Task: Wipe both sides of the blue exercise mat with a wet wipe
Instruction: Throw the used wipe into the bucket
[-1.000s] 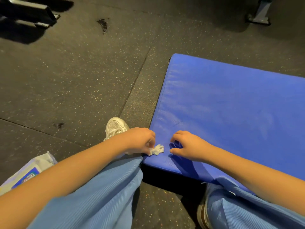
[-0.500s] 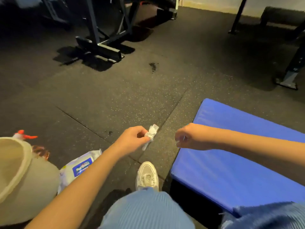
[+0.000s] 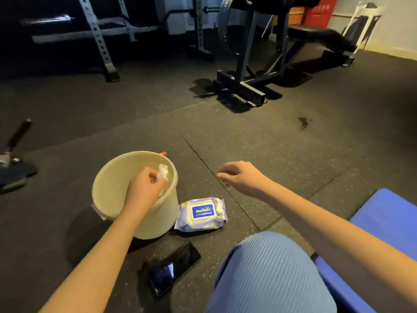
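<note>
The left hand is pinching a crumpled white wet wipe between the thumb and the curled fingers, and it is holding the wipe over the open mouth of a cream bucket, in the left centre of the frame. The right hand is hanging in the air to the right of the bucket, above the dark speckled floor; its fingers are loosely curled, it is gripping nothing and it is touching nothing. Just beside the bucket, on its right, a soft pack of wipes with a blue label is lying flat on the floor. Below the pack, a dark phone is lying with its screen up. A knee in light blue ribbed trousers is filling the lower middle of the frame. The blue exercise mat is lying at the lower right edge, well apart from both hands, and only its corner is showing. In the upper part of the frame, a weight bench and a metal rack are standing in the dim light.
</note>
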Action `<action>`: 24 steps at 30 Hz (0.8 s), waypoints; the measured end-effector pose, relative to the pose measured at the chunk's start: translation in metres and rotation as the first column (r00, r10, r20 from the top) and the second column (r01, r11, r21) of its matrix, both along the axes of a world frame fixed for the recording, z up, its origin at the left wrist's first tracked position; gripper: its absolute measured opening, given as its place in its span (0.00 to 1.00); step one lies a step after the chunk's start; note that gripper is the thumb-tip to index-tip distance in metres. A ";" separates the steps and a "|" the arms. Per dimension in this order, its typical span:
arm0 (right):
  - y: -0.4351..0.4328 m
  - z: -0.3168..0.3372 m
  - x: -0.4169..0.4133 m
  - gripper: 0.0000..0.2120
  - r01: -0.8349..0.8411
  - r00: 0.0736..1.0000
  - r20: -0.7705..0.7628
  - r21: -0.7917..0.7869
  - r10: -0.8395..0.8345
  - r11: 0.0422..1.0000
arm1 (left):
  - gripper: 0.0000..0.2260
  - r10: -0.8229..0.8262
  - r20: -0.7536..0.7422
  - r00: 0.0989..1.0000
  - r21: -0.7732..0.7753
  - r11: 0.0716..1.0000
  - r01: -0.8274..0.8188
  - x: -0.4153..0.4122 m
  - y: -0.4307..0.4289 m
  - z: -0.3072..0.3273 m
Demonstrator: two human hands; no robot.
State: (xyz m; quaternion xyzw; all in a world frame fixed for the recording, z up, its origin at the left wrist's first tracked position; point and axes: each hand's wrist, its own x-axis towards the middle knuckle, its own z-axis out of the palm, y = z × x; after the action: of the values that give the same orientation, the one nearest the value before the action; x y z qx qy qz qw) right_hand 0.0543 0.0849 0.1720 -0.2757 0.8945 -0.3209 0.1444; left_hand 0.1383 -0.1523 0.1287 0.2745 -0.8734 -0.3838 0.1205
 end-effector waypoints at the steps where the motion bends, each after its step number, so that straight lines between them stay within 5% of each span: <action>1: -0.015 -0.005 0.000 0.11 0.011 1.000 0.009 -0.043 -0.011 0.999 | 0.09 0.035 0.017 0.999 -0.026 0.999 -0.035 0.002 -0.010 -0.004; 6: -0.078 -0.033 0.001 0.12 0.018 0.991 0.136 -0.115 -0.003 0.993 | 0.09 0.114 0.159 0.981 -0.034 0.993 -0.110 -0.007 -0.045 -0.029; 10: -0.095 -0.046 0.005 0.12 0.059 0.985 0.173 -0.163 -0.030 0.985 | 0.18 0.060 0.239 0.969 -0.062 0.997 -0.046 -0.016 -0.055 -0.034; 18: -0.037 -0.053 0.009 0.10 0.317 0.943 0.191 -0.258 -0.273 0.913 | 0.10 -0.218 0.013 0.976 -0.069 0.973 0.219 -0.039 0.015 -0.013; 24: 0.084 -0.086 0.042 0.09 0.559 0.827 0.158 -0.124 -0.540 0.820 | 0.08 -0.692 0.151 0.706 0.045 0.718 0.695 -0.053 0.142 -0.032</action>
State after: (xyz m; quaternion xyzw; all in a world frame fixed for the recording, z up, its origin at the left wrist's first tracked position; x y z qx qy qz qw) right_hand 0.0967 0.1692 0.0858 0.0021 0.8963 -0.4372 0.0738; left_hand 0.0849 -0.0100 0.0970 -0.0452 -0.9220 -0.3714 -0.0994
